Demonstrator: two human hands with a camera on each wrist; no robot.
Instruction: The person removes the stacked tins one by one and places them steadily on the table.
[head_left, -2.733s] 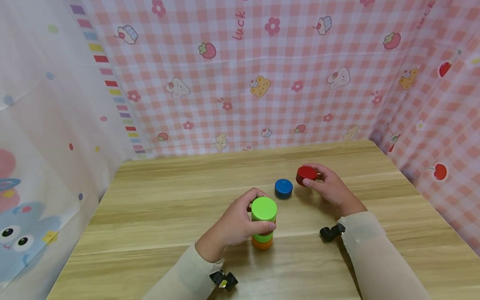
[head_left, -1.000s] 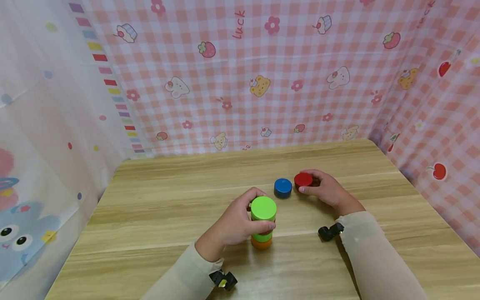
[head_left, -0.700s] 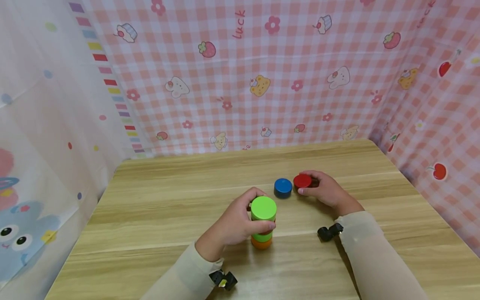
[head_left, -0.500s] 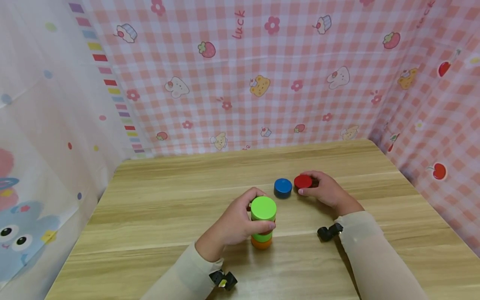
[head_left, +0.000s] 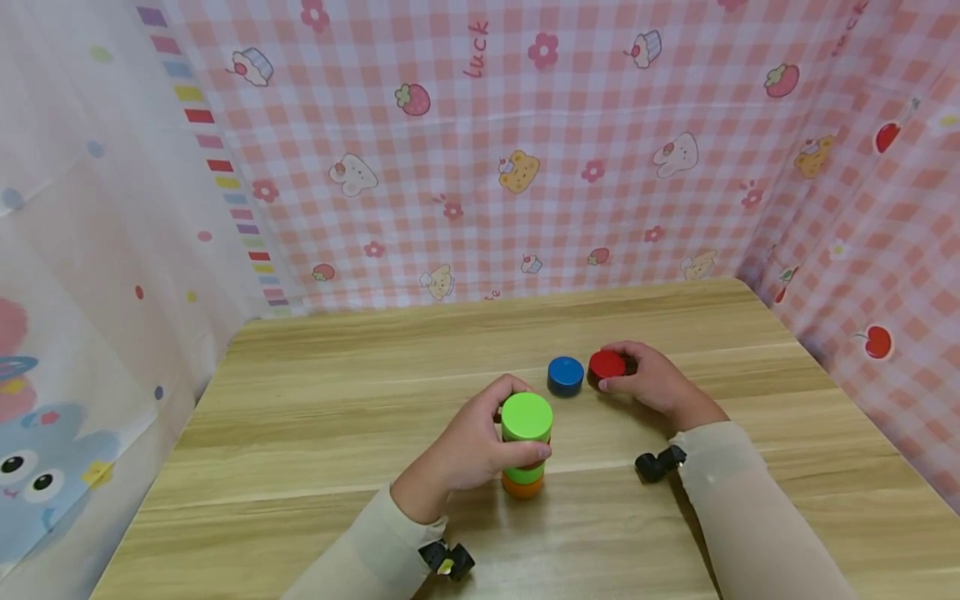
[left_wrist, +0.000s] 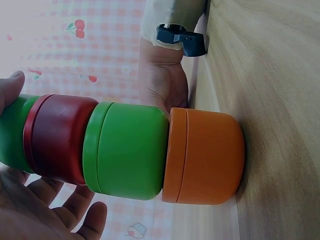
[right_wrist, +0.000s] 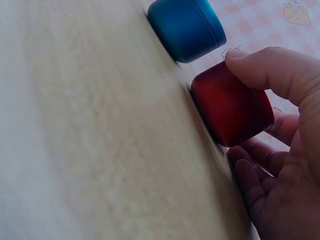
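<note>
Lowered and brought nearer to the blue jar [head_left: 566,377] since the earliest frame, the loose red jar [head_left: 607,364] is now seen down at the table [head_left: 337,400], while the left hand [head_left: 476,446] and what it grips have been kept in the same place. The loose red jar is held by the right hand [head_left: 652,379], pinched from the side, with its thumb laid along the near wall and its fingers curled at the far side. Just beside it, on the person's left, the blue jar is left untouched, and a narrow gap is shown between the two. An upright four-jar stack [left_wrist: 131,152] is steadied by the left hand, nearer to the person. Its base is formed by an orange jar [left_wrist: 207,157] stood on the table; above that are placed a lower green jar [head_left: 525,474], a stacked red jar [left_wrist: 62,139] and an upper green jar [head_left: 527,414]. Only the upper part is gripped, the thumb being wrapped across the front. Both arms are covered by pale sleeves [head_left: 375,550], and a small black device is worn at each wrist. Behind the table, a pink checked cloth [head_left: 450,142] is hung, printed with strawberries, cupcakes and flowers.
</note>
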